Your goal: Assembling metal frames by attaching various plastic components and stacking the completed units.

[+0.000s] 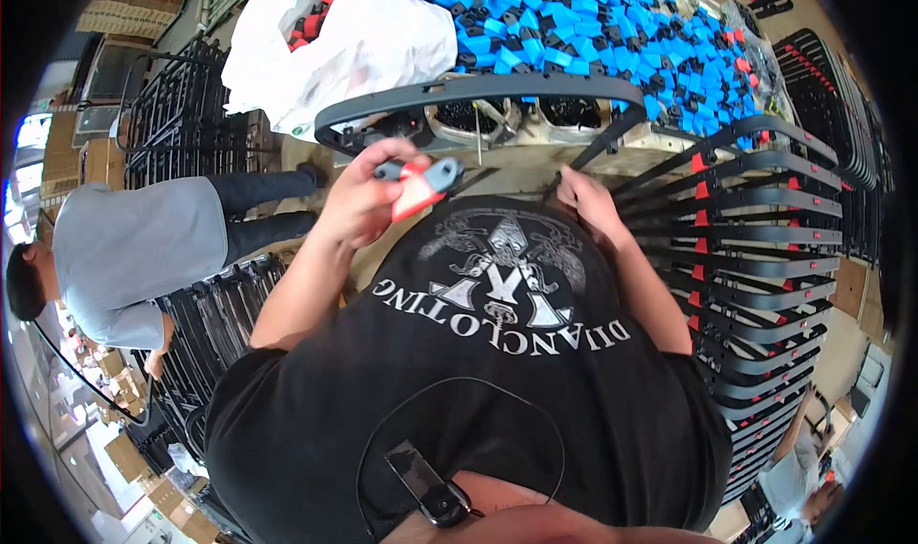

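Note:
My left hand (368, 198) is closed on a small red-and-grey plastic part (419, 192), holding it up in front of my chest. The part has a red body and a grey rounded end with a hole; its exact kind is not clear. My right hand (588, 200) is closed around one leg of a black metal tube frame (478, 89). The frame's bent top bar runs across in front of me, beyond both hands, at the edge of the worktable (660, 146). The frame's left lower end is partly hidden behind my left hand.
Blue and black plastic parts (574, 28) lie heaped on the worktable. At its left sits a white plastic bag (382, 42) with red and black parts inside. Black tube frames with red pieces (755, 238) stand stacked at my right. A person in grey (143, 248) stands at left.

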A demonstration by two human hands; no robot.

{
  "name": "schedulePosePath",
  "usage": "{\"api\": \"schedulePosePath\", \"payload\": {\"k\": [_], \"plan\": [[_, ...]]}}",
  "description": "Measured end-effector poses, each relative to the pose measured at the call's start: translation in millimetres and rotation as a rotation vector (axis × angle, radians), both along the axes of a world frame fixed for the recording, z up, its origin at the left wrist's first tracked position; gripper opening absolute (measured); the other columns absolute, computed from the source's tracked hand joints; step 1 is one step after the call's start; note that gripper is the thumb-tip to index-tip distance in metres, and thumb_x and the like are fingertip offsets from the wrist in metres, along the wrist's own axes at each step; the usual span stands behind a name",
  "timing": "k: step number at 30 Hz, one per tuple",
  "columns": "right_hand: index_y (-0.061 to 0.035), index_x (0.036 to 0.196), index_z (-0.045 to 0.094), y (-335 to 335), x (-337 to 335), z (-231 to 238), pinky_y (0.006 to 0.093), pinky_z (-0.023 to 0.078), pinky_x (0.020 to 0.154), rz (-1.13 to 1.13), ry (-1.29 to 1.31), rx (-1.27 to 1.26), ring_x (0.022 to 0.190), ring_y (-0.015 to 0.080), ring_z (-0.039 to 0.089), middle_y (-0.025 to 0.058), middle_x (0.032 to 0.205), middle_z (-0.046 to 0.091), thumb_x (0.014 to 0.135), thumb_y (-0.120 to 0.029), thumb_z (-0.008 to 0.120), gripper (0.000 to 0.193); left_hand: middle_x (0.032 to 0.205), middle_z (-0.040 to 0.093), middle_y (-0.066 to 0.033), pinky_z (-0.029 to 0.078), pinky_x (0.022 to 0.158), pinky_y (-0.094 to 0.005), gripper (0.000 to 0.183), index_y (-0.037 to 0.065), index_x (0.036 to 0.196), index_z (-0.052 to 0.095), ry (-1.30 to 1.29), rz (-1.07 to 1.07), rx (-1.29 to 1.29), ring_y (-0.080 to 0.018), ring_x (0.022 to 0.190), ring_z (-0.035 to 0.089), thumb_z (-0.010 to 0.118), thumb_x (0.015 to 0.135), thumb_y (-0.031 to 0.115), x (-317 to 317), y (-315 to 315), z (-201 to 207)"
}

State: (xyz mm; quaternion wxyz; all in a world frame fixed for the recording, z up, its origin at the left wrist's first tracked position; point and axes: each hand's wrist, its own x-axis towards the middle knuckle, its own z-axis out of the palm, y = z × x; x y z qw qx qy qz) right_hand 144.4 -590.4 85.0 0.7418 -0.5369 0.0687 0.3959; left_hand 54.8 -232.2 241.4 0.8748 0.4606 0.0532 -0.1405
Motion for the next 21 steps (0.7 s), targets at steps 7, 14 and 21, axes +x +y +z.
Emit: {"api": "schedulePosePath", "payload": {"k": [7,14,21], "plan": [[-0.0091,0.094,0.061,47,18,125,0.0225,0.034,0.059,0.238,-0.191,0.246,0.068,0.0033,0.044,-0.0047,0.074,0.051,0.101,-0.033,0.06,0.025,0.119,0.063,-0.0119,0.052,0.094,-0.036,0.052,0.0,0.129,0.053,0.071,-0.172,0.019,-0.0214,0.107,0.063,0.066,0.079,-0.002,48,-82,-25],[-0.0039,0.091,0.066,25,5,113,0.0259,0.041,0.064,0.018,-0.662,-0.004,0.071,0.0062,0.049,-0.0034,0.075,0.057,0.097,-0.025,0.06,0.022,0.108,0.063,-0.0124,0.056,0.073,-0.0333,0.042,0.004,0.123,0.041,0.001,-0.181,0.222,-0.0189,0.092,0.063,0.061,0.086,-0.002,52,-116,-12],[-0.0086,0.097,0.065,1,8,129,0.024,0.024,0.044,-0.141,-0.245,-0.154,0.049,0.0044,0.037,-0.0057,0.069,0.05,0.097,-0.029,0.063,0.02,0.089,0.059,-0.0051,0.052,0.06,-0.0282,0.031,0.007,0.102,0.051,-0.189,-0.149,0.457,-0.0139,0.062,0.06,0.073,0.082,-0.001,56,-125,-43]]}}
